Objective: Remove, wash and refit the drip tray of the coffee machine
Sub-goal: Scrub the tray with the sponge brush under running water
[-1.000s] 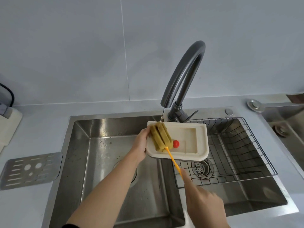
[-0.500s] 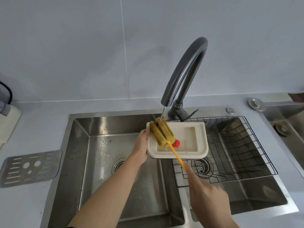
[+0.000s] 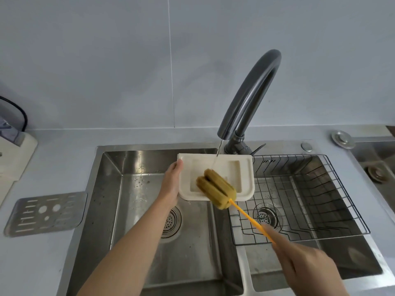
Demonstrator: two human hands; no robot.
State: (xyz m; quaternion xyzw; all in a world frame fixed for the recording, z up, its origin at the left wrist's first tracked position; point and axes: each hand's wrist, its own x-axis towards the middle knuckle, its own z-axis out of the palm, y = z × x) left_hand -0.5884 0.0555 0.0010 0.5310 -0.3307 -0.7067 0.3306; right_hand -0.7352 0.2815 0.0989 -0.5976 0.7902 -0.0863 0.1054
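Sponge brush pulled back from the tray's upper left corner to its lower middle, now covering the red spot seen half a second ago.

Left hand (image 3: 171, 184) grips the left edge of the cream plastic drip tray (image 3: 245, 178) at frame centre, thumb over the rim, fingers hidden beneath; the shallow rounded-rectangle tray is held over the divider of the stainless double sink (image 3: 136, 189), and water in it cannot be made out. Right hand (image 3: 307, 268), lower right and blurred, is closed around the thin yellow handle of the brush (image 3: 215, 190), whose ribbed olive foam head lies in the tray. A thin stream falls from the dark curved faucet (image 3: 250, 97) into the tray. Wire rack (image 3: 310, 199) sits in the right basin; a perforated metal grate (image 3: 44, 212) lies on the grey counter at left.
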